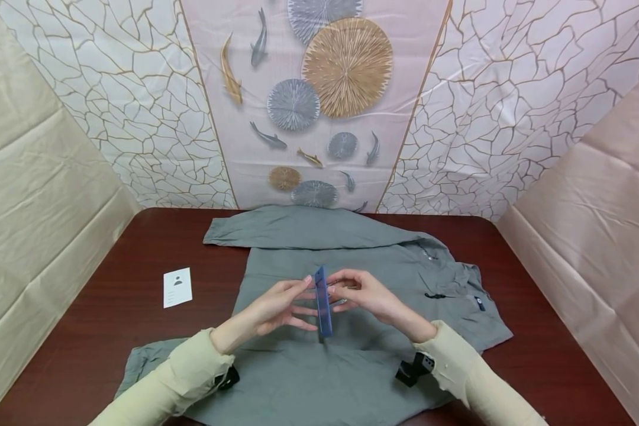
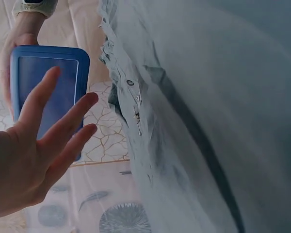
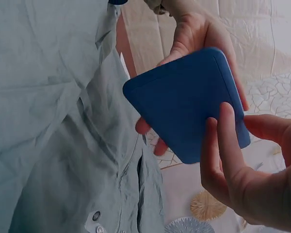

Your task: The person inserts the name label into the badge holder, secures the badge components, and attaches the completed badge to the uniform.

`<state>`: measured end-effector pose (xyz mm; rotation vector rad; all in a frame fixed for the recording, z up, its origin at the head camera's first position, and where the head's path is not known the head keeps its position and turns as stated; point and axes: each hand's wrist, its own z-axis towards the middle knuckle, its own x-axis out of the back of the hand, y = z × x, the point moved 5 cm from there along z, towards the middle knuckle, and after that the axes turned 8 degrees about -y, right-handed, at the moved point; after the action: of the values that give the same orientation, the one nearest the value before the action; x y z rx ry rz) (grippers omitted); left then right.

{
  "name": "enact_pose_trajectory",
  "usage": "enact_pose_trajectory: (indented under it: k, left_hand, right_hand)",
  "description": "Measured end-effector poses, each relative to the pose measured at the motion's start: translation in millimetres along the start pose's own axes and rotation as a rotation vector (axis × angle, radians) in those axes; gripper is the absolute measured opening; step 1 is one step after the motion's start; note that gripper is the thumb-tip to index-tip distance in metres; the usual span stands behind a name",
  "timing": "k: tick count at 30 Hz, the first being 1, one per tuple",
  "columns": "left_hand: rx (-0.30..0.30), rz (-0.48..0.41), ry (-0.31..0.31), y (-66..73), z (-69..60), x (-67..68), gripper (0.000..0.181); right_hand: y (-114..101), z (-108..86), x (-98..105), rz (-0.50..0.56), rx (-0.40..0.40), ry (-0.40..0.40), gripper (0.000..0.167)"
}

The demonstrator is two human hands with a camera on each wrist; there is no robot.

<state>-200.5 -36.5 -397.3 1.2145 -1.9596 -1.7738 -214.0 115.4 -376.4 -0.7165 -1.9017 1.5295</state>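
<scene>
A flat blue card holder point(image 1: 323, 305) stands upright on edge between both hands, above a grey shirt point(image 1: 293, 378). My right hand point(image 1: 370, 296) pinches it at one edge; in the right wrist view its fingers point(image 3: 228, 141) lie on the plain blue back, the thumb at the rim. My left hand point(image 1: 279, 307) is at the other face, its fingers spread and fairly straight. In the left wrist view those fingers point(image 2: 70, 121) cross in front of the holder's rimmed, recessed front point(image 2: 48, 97). Whether every left fingertip touches it, I cannot tell.
A white card point(image 1: 177, 288) with a printed person icon lies on the dark red table point(image 1: 101, 296), left of the shirt. The shirt's sleeve point(image 1: 309, 228) spreads along the far edge. Patterned fabric point(image 1: 319, 148) hangs behind, with beige panels at both sides.
</scene>
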Motion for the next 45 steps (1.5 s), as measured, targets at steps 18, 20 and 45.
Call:
enact_pose_trajectory:
  k: [18,20,45]
  left_hand:
    - [0.006,0.054,-0.009,3.5,-3.3,2.5,0.061]
    - [0.005,0.064,-0.006,3.3,-3.1,3.4,0.061]
    - [0.01,0.088,0.074,1.1,-3.7,7.5,0.065]
  right_hand:
    - [-0.3,-1.8,0.4,-0.011,-0.003,0.012,0.039]
    - [0.5,-1.9,1.5,-0.011,-0.006,0.02,0.039]
    - [11.8,1.2,9.4,0.032,-0.071,0.164,0.05]
